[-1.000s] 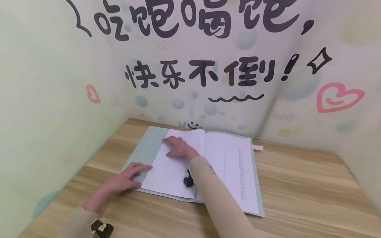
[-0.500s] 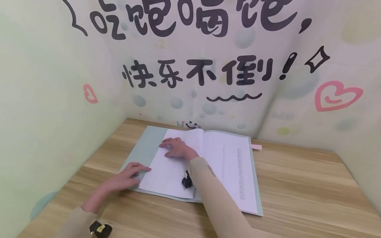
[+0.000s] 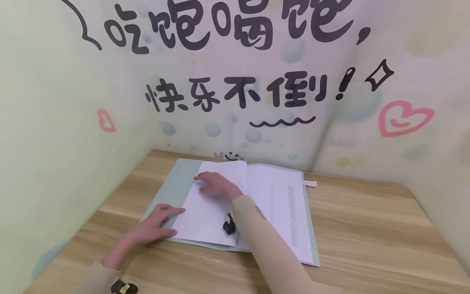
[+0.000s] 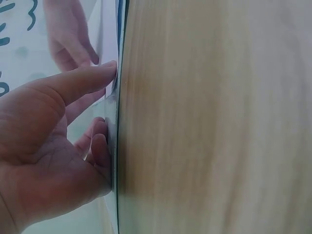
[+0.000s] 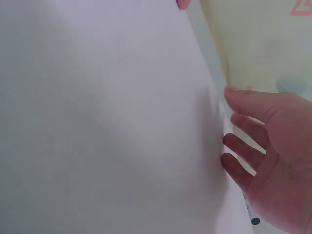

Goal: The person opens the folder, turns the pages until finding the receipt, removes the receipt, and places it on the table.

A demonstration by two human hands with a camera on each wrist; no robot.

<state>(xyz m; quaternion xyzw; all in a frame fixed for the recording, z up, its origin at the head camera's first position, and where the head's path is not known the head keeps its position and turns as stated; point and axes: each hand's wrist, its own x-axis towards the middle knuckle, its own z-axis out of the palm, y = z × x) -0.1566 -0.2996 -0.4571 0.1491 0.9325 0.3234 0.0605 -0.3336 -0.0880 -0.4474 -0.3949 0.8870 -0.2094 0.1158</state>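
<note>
A booklet with a pale blue cover (image 3: 174, 179) lies spread on the table. A blank white page (image 3: 200, 220) is turned over to its left side, and a printed page (image 3: 262, 175) with columns of small text lies on the right. My left hand (image 3: 154, 224) is at the left edge of the blank page, with the thumb (image 4: 92, 80) at its lower corner and the index finger along its edge; other fingers rest on the cover. My right hand (image 3: 216, 183) has its fingertips (image 5: 229, 163) on the upper part of the same page, near its outer edge.
A pink tab (image 3: 310, 183) sticks out from the booklet's right side. Wood-grain tabletop (image 3: 367, 228) extends around the booklet. Printed fabric walls (image 3: 235, 134) stand behind and at both sides. Each sleeve carries a small black device (image 3: 229, 224) near the wrist.
My left thumb lifts slightly and comes down on the page's lower corner. The right hand shifts a little over the page. The head view drifts slightly, and the booklet stays spread.
</note>
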